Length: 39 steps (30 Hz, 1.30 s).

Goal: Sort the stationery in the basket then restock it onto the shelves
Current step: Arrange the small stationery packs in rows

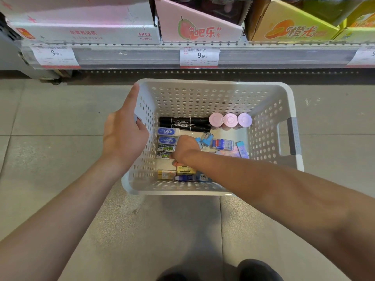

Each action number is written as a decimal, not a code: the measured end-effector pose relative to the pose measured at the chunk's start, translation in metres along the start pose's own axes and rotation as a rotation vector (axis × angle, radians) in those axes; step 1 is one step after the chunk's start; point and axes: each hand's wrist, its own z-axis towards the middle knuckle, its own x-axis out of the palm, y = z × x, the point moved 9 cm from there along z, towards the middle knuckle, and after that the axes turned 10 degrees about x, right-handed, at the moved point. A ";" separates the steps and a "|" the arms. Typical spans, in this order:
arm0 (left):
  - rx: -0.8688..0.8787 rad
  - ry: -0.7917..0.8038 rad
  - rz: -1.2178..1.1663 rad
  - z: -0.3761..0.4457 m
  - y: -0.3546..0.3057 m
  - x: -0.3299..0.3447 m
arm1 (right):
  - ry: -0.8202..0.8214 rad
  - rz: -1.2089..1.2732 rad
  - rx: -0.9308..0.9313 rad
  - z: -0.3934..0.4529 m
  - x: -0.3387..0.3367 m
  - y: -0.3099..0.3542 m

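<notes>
A pale grey perforated plastic basket (213, 94) sits on the tiled floor (50, 122) below a shelf (129, 55) with price tags. The left hand (123, 136) grips the basket's left rim, thumb outside along the wall and fingers (139, 121) curled over the edge. The right hand (185, 148) reaches inside, curled downward; whether its fingers hold anything cannot be told. Just left of them lie blue-and-white boxed erasers (167, 136), beyond them two black permanent markers (183, 123) and three pink round-capped tubes (230, 120).
</notes>
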 end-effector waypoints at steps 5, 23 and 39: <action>0.011 0.010 0.003 -0.001 0.001 0.000 | 0.161 0.006 0.009 -0.002 -0.016 -0.006; 0.007 0.000 0.043 0.001 0.000 -0.001 | -0.186 -0.553 -0.455 -0.027 -0.032 0.000; -0.008 -0.004 0.030 0.000 0.000 -0.002 | 0.168 0.367 -0.298 -0.024 -0.054 -0.013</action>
